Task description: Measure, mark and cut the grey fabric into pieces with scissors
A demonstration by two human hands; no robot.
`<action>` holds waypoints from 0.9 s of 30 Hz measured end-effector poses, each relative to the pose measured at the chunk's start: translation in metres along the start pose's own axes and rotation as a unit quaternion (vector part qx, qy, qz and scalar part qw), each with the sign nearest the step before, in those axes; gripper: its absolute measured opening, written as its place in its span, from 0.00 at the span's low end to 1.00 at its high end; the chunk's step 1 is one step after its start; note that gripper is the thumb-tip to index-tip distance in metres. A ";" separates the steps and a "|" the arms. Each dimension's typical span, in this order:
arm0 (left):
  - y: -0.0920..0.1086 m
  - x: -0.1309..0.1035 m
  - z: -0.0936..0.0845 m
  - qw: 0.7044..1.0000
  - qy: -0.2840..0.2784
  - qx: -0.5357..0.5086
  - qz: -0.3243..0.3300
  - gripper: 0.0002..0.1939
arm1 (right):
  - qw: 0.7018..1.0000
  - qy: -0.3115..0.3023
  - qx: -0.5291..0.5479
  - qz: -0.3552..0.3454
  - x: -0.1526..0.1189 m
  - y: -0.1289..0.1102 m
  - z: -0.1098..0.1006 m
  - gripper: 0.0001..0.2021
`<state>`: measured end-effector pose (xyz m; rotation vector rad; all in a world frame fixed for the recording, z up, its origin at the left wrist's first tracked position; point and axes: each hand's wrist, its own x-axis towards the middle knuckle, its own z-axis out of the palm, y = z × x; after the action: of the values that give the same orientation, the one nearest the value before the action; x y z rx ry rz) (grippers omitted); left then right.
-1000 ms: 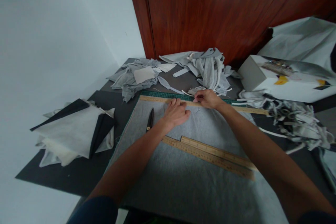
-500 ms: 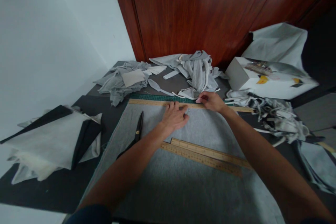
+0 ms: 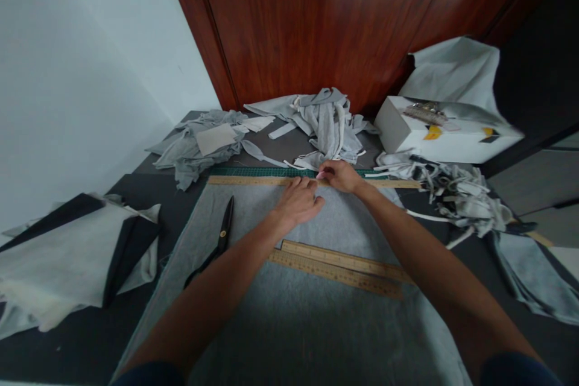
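From my remote seat, my left hand rests, thumb spread, on the long pale wooden ruler; at its far edge, my right hand pinches a small pink piece.

Cloth lies on cutting mat, mat on table. Long ruler runs L-R along cloth's far edge, R end nr strip pile. L hand rests at ruler; R hand just R of it, w/ small piece at fingertips. Nearer, btwn forearms, 2 short rulers lie on cloth. Scissors on cloth too, L of L hand, partly behind forearm. Far L: fabric stack. Behind mat, L to R: scrap pile w/ card on top, 2nd scrap pile, box. Strip pile's in front of box; folded fabric nearer, far R. Door behind all.
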<state>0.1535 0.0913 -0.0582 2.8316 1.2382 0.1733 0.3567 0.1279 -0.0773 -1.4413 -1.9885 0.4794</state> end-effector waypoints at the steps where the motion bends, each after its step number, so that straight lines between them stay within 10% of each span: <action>1: 0.002 0.000 0.001 1.000 0.007 0.006 -0.004 0.23 | 1.000 -0.002 -0.001 -0.005 0.000 0.001 0.000 0.04; 27: 0.037 0.016 0.010 0.999 0.033 -0.005 0.002 0.22 | 0.992 0.021 -0.116 0.041 -0.045 0.049 -0.058 0.03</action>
<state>0.1927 0.0776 -0.0639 2.8421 1.2413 0.2749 0.4392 0.0983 -0.0773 -1.6653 -2.0101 0.2561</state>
